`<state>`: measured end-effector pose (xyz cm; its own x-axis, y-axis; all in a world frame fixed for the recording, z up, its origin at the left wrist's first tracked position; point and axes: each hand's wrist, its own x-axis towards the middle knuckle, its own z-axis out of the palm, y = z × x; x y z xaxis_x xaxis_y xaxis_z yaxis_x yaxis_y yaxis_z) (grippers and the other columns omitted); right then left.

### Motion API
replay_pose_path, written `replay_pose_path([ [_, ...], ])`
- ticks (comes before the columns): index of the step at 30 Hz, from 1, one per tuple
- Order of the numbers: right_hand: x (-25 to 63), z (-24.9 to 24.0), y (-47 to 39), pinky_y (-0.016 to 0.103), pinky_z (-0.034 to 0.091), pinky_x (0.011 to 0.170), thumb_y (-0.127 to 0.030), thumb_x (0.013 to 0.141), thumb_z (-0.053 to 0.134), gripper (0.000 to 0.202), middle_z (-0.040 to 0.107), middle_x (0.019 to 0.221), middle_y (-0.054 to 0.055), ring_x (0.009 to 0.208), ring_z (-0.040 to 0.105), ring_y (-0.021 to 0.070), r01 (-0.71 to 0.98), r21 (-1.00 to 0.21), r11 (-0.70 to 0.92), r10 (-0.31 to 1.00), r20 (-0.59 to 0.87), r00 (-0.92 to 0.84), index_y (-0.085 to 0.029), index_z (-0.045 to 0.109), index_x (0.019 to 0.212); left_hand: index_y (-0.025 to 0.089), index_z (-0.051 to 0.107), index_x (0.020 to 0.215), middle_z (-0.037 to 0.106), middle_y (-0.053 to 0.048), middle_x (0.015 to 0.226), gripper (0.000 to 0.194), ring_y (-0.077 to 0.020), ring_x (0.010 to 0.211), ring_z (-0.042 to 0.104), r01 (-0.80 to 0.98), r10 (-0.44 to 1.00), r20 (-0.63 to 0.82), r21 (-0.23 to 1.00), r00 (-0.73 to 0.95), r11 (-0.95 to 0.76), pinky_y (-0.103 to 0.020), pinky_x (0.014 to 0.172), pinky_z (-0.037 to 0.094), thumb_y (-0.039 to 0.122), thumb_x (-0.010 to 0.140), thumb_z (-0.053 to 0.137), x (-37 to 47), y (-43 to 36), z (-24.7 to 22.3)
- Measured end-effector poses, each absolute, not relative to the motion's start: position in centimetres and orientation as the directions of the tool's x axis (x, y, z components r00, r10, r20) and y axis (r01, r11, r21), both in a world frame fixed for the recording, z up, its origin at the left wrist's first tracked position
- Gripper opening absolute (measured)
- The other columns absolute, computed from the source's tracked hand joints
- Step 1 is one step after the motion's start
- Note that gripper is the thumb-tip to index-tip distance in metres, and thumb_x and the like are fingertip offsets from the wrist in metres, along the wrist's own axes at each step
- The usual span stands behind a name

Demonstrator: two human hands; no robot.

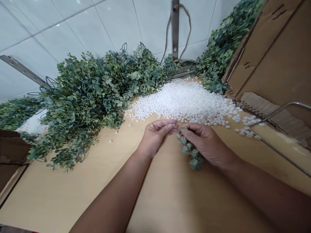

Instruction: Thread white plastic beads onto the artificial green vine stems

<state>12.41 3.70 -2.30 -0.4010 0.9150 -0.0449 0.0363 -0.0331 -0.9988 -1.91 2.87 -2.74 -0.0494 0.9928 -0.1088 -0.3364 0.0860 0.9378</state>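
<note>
A short sprig of artificial green leaves [190, 152] hangs from my right hand [205, 140], whose thumb and fingers pinch its upper end. Close beside it, my left hand [157, 132] is closed in a pinch, thumb against fingertips. Whatever lies between those fingertips is too small to make out. Both hands are over the tabletop, just in front of a heap of small white plastic pieces [184, 100]. The fingertips of the two hands nearly meet at the sprig's end.
A large pile of artificial foliage [97, 87] lies at the left and back. More greenery [225, 35] is at the back right, beside a cardboard box [274, 48]. A bent metal rod [282, 153] sits at the right. A metal bracket [175, 29] stands against the tiled wall.
</note>
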Motion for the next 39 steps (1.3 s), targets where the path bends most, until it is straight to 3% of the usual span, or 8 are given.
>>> replay_pose_path([
  [8, 12.25, -2.42, 3.16, 0.023, 0.036, 0.046, -0.033, 0.072, 0.052, 0.019, 0.05, 0.052, -0.001, 0.049, 0.043, 0.0103, 0.149, -0.98, 0.135, 0.951, 0.085, -0.298, -0.017, 0.058, 0.065, 0.017, 0.073, 0.072, 0.07, 0.0, 0.064, 0.02, -0.0107, 0.061, 0.061, -0.282, 0.992, -0.125, 0.952, 0.005, 0.121, -0.024, 0.068, 0.048, 0.023, 0.053, 0.078, -2.03, 2.53, -2.35],
  [12, 12.23, -2.62, 3.16, 0.024, 0.038, 0.049, -0.03, 0.07, 0.052, 0.017, 0.052, 0.054, 0.001, 0.053, 0.047, 0.0121, 0.177, -0.972, 0.156, 0.956, 0.103, -0.274, -0.017, 0.058, 0.062, 0.018, 0.073, 0.072, 0.071, 0.0, 0.067, 0.016, -0.0119, 0.064, 0.062, -0.186, 0.99, -0.137, 0.972, 0.034, 0.141, -0.026, 0.071, 0.049, 0.02, 0.056, 0.076, -2.06, 2.44, -2.0],
  [17, 12.13, -2.74, 3.31, 0.024, 0.038, 0.051, -0.03, 0.07, 0.052, 0.017, 0.054, 0.056, 0.0, 0.055, 0.047, 0.0117, 0.189, -0.968, 0.165, 0.952, 0.106, -0.288, -0.016, 0.059, 0.063, 0.016, 0.071, 0.064, 0.067, 0.001, 0.058, 0.009, -0.0107, 0.058, 0.059, -0.116, 0.997, -0.078, 0.99, 0.013, 0.079, -0.024, 0.064, 0.049, 0.02, 0.057, 0.075, -1.94, 2.66, -1.86],
  [22, 12.09, -2.52, 3.31, 0.022, 0.035, 0.048, -0.032, 0.07, 0.052, 0.019, 0.049, 0.054, -0.002, 0.05, 0.042, 0.0094, 0.139, -0.981, 0.137, 0.953, 0.092, -0.288, -0.016, 0.056, 0.06, 0.016, 0.071, 0.069, 0.067, 0.001, 0.062, 0.016, -0.0092, 0.06, 0.058, -0.25, 0.993, -0.086, 0.966, -0.084, 0.062, -0.022, 0.065, 0.047, 0.024, 0.057, 0.076, -1.84, 2.81, -2.37],
  [26, 12.07, -2.33, 3.21, 0.021, 0.034, 0.048, -0.031, 0.069, 0.052, 0.019, 0.047, 0.052, -0.002, 0.05, 0.041, 0.0089, 0.136, -0.979, 0.152, 0.955, 0.109, -0.276, -0.016, 0.055, 0.058, 0.017, 0.072, 0.071, 0.067, 0.001, 0.062, 0.017, -0.0087, 0.059, 0.058, -0.355, 0.992, -0.123, 0.929, -0.038, 0.102, -0.023, 0.066, 0.046, 0.024, 0.056, 0.076, -1.77, 2.77, -2.59],
  [39, 12.03, -2.2, 3.21, 0.022, 0.035, 0.05, -0.028, 0.069, 0.05, 0.017, 0.048, 0.053, -0.002, 0.052, 0.041, 0.0096, 0.186, -0.967, 0.175, 0.962, 0.128, -0.239, -0.016, 0.054, 0.057, 0.015, 0.071, 0.068, 0.065, 0.001, 0.059, 0.021, -0.0081, 0.055, 0.055, -0.347, 0.99, -0.137, 0.93, -0.022, 0.121, -0.022, 0.062, 0.045, 0.026, 0.053, 0.078, -1.16, 2.57, -2.36],
])
